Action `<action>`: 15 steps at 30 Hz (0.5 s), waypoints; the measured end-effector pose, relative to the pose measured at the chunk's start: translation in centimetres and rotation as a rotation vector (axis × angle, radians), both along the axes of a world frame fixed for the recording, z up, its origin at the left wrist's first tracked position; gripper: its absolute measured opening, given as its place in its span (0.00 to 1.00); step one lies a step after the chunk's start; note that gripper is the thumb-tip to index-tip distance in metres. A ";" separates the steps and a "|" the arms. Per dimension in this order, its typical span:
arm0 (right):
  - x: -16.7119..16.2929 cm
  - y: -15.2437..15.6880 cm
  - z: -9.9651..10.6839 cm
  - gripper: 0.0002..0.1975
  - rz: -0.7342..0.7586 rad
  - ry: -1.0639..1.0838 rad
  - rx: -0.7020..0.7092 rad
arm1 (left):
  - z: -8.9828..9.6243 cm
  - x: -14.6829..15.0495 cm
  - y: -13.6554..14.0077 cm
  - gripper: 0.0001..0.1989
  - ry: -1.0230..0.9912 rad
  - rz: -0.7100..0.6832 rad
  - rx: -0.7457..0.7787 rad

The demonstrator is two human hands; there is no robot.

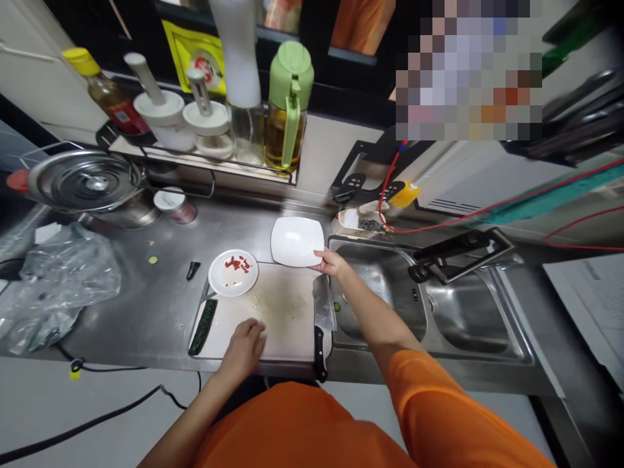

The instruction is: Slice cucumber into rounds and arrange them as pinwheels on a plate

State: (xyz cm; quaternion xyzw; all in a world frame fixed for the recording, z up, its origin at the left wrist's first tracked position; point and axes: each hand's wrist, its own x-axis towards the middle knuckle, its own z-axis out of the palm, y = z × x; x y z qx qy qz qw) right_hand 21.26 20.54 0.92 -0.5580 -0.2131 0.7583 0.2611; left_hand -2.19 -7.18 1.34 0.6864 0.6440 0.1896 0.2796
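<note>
My right hand (329,262) grips the lower right corner of a white square plate (297,240), at the back edge of the cutting board (285,325). My left hand (246,346) is over the front of the board, its fingers loosely bent with nothing visible in them. A small round plate (234,286) with red chili pieces (237,263) overlaps the board's back left corner. Along the board's left edge lies a cucumber (203,328). A cleaver (324,309) rests on the right edge, its black handle toward me. A cucumber end (193,270) lies on the steel counter.
At right is a double sink (380,266) with a black rack (463,253) across it. Behind the board, a wall shelf (205,169) holds an oil bottle (290,110) and seasoning jars. A lidded pot (92,182) and plastic bags (63,279) occupy the left.
</note>
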 end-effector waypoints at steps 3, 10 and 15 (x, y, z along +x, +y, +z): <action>-1.7 0.5 -1.0 0.21 -0.057 0.006 -0.020 | -0.1 -0.2 -0.1 0.14 -0.010 0.032 0.016; -2.2 0.7 -1.7 0.18 -0.046 -0.025 -0.040 | -0.2 -0.1 -0.1 0.13 -0.031 0.070 0.024; -2.5 0.9 -1.3 0.15 0.080 -0.282 0.065 | 0.0 -0.1 0.2 0.14 -0.033 0.069 0.026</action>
